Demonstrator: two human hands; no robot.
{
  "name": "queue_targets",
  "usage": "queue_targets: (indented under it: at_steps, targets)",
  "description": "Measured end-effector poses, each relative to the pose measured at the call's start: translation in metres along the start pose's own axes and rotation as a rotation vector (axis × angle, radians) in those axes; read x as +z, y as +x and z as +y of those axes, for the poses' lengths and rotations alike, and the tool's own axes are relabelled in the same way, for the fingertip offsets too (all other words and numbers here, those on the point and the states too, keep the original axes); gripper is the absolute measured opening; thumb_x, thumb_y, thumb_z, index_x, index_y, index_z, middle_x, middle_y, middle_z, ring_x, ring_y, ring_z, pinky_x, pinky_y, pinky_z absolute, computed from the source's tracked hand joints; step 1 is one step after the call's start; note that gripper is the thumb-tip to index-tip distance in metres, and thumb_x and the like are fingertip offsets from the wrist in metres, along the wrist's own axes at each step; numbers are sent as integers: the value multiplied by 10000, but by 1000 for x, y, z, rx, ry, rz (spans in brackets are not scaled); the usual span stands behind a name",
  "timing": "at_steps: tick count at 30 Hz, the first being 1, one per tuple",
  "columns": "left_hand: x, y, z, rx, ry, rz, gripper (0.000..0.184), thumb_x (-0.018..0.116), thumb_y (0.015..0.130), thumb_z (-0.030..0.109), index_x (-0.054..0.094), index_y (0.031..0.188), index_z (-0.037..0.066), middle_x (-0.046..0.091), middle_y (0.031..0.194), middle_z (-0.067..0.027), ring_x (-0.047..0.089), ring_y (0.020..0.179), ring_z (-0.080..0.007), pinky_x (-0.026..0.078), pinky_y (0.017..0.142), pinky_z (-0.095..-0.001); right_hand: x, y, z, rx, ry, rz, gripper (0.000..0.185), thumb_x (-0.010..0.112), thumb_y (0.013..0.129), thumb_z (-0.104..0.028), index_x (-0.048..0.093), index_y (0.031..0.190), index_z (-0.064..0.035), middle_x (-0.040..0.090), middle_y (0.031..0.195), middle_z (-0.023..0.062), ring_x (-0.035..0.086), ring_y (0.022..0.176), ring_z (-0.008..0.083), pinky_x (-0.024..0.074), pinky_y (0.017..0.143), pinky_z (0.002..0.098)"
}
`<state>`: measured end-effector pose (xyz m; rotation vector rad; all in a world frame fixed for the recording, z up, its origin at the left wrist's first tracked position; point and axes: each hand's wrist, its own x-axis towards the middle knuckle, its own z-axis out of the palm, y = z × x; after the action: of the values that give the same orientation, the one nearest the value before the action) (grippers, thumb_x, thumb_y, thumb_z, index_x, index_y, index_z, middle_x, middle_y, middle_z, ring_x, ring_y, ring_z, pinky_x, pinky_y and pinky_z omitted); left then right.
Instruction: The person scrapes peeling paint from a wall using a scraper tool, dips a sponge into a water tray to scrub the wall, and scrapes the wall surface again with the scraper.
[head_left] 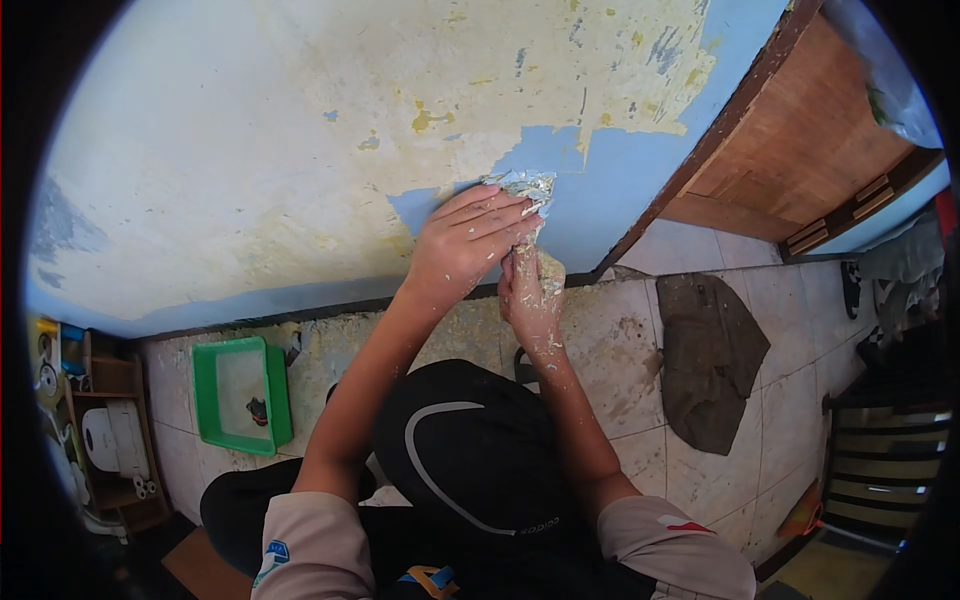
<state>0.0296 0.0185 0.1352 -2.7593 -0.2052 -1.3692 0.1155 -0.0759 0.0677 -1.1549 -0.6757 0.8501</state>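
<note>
Cap: black (pixel 450 430), nearest, with a curved grey stripe; small pale lettering (pixel 535 526) along its edge is too unclear to read.
Left sleeve: pinkish-grey (pixel 320 540), bearing a blue badge (pixel 275 552) whose letters are too small to make out.
Right sleeve: same cloth (pixel 675 540), with a red-and-white patch (pixel 685 524).
Tray: green (pixel 279 400), on the floor, left of the arms.
Right hand: speckled with flakes (pixel 537 308), closed around the lower, near part of the tool.
Left hand: fingers laid out along the tool's far end (pixel 465 245); cannot tell whether they grip it.
Tool: in the right hand and under the left fingertips, against the wall (pixel 539 188); crusted with pale, yellowish and silvery flakes, shape mostly hidden.
Wall: farthest, patchy cream and blue (pixel 250 150).
</note>
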Motion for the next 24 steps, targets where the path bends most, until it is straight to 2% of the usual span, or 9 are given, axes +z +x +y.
queue_targets:
  at_steps: [2,4,11,13,16,18,20,22,24]
  targets:
    - [-3,1,-2,12,-3,0,269,726,720,85,773,985,109,745,1039,-42,695,1026,-181,515,966,-369,4,-1,0,36,50,-6,415,435,1058,-417,463,774,-116,398,544,-29,344,420,60,244,390,239]
    - [-5,1,-4,22,6,-16,267,727,721,88,773,983,109,745,1037,-43,696,1023,-182,516,963,-367,6,-2,-3,76,80,40,356,463,1058,-246,521,768,-46,472,621,-25,406,525,57,317,465,241]
    - [2,1,-4,14,-17,26,265,724,730,75,775,988,107,746,1031,-52,699,1018,-190,513,960,-372,2,0,-16,110,35,48,379,474,1053,-254,511,737,-48,465,594,-23,411,522,59,320,464,248]
    - [1,22,-5,17,-4,114,277,717,730,63,775,998,104,745,1025,-56,699,1018,-196,508,965,-377,-1,14,-32,-67,-106,43,391,478,1051,-271,509,730,-50,457,576,-20,406,510,59,311,458,253]
    - [-2,45,-4,23,15,220,295,704,731,40,773,1013,94,743,1018,-65,699,1018,-211,497,974,-386,2,27,-77,45,20,-29,408,481,1051,-304,510,730,-54,451,568,-21,399,499,59,296,452,254]
    - [-6,54,-5,47,41,254,301,697,732,30,772,1018,87,741,1016,-71,698,1018,-220,492,977,-389,3,26,-74,8,15,-34,421,481,1051,-324,509,727,-56,451,569,-23,399,497,58,292,450,253]
    - [-8,43,1,7,57,199,264,688,746,71,762,998,97,736,1061,-51,691,1032,-187,498,990,-361,0,19,-66,-16,11,-46,434,481,1050,-344,508,724,-58,451,570,-26,398,496,57,287,448,252]
    - [-3,28,5,-15,45,172,263,683,752,77,761,1002,94,735,1061,-54,690,1035,-191,498,991,-364,-4,12,-61,136,-12,-36,455,476,1050,-368,506,720,-57,453,571,-26,403,496,61,288,449,250]
    - [3,10,8,-45,23,140,262,678,757,83,760,1006,91,735,1061,-58,690,1039,-194,498,991,-367,-7,1,-49,152,-32,-45,452,473,1051,-360,508,721,-53,455,572,-23,405,497,66,295,451,254]
